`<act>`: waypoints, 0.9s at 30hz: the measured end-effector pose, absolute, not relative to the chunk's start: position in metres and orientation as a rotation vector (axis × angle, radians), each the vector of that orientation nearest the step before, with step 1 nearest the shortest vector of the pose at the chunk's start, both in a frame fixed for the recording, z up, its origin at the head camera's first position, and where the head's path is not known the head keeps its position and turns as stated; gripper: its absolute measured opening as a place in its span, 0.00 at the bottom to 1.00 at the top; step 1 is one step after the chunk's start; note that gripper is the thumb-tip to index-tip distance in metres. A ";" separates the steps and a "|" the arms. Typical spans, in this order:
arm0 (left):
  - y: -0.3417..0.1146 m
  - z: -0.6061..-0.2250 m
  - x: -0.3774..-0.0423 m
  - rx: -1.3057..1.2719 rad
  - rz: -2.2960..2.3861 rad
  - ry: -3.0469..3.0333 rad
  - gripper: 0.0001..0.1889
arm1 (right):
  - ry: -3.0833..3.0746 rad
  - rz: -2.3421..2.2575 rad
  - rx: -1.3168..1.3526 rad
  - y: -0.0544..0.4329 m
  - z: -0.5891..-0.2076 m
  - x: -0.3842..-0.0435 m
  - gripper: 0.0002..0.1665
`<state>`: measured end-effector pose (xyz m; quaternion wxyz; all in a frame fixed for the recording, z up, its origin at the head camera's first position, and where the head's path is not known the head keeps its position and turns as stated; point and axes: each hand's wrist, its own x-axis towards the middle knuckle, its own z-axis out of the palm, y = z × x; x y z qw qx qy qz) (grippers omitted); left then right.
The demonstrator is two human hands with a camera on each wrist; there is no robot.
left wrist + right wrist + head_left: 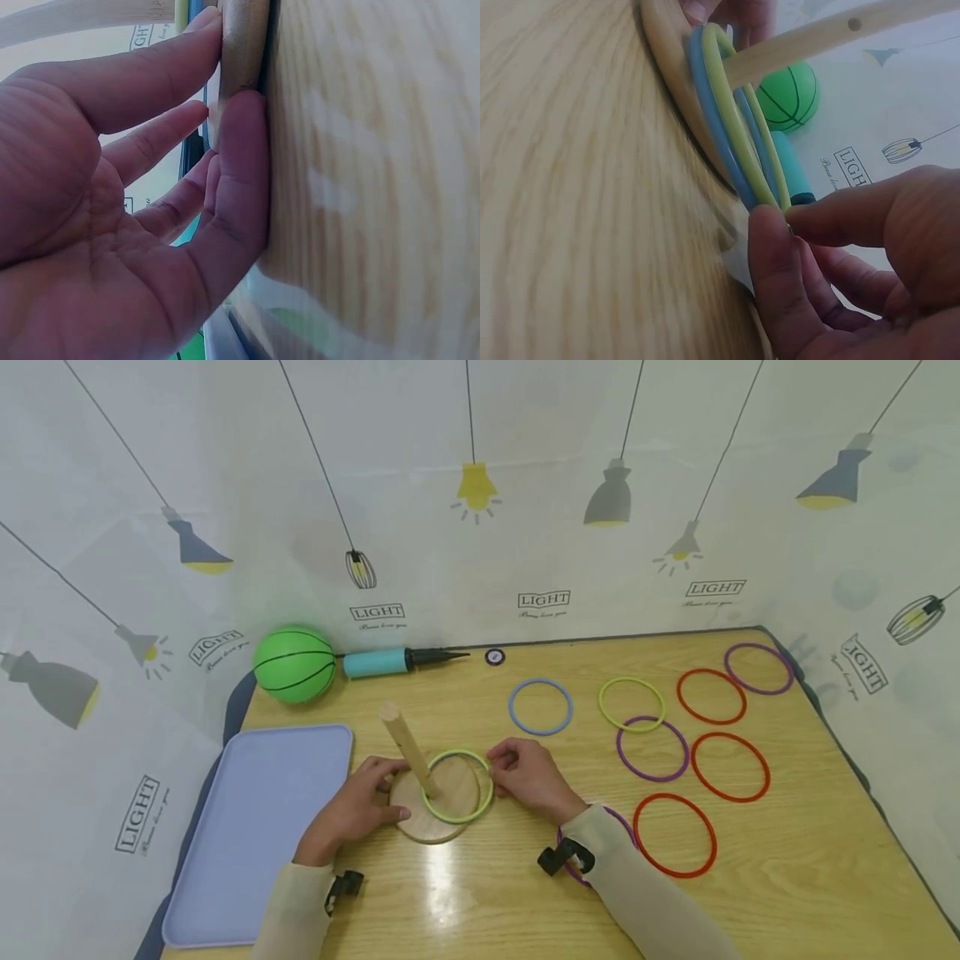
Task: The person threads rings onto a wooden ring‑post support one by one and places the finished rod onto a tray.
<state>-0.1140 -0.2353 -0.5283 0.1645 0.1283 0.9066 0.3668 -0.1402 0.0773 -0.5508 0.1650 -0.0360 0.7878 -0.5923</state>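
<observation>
A wooden peg stand has a round base (408,810) and an upright, leaning-looking post (405,747). Around the post lies a yellow-green ring (459,820), with a blue ring (709,101) directly beneath it in the right wrist view. Both rings overhang the base on the right. My right hand (534,781) pinches the yellow-green ring's right side between thumb and finger; whether the blue one is pinched too is hard to tell. At the base's left edge, my left hand (358,802) grips the wood, thumb and fingers on its rim (244,45).
Several loose rings lie on the right, including a blue ring (512,710), a red ring (712,852) and a purple ring (686,760). One purple ring is partly under the right forearm. A lilac tray (255,835), green ball (294,664) and hand pump (377,663) sit left.
</observation>
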 end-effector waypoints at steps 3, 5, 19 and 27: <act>-0.235 -0.528 -0.114 0.349 1.045 2.579 0.37 | 2.275 -1.649 -0.116 0.081 -0.549 -0.141 0.13; -0.235 -0.528 -0.114 0.346 1.041 2.577 0.37 | 2.292 -1.629 -0.127 0.084 -0.548 -0.141 0.12; -0.235 -0.530 -0.113 0.342 1.054 2.570 0.37 | 2.468 -1.561 -0.098 0.123 -0.535 -0.161 0.14; -0.235 -0.527 -0.113 0.367 1.054 2.582 0.37 | 2.564 -1.589 -0.171 0.153 -0.534 -0.176 0.17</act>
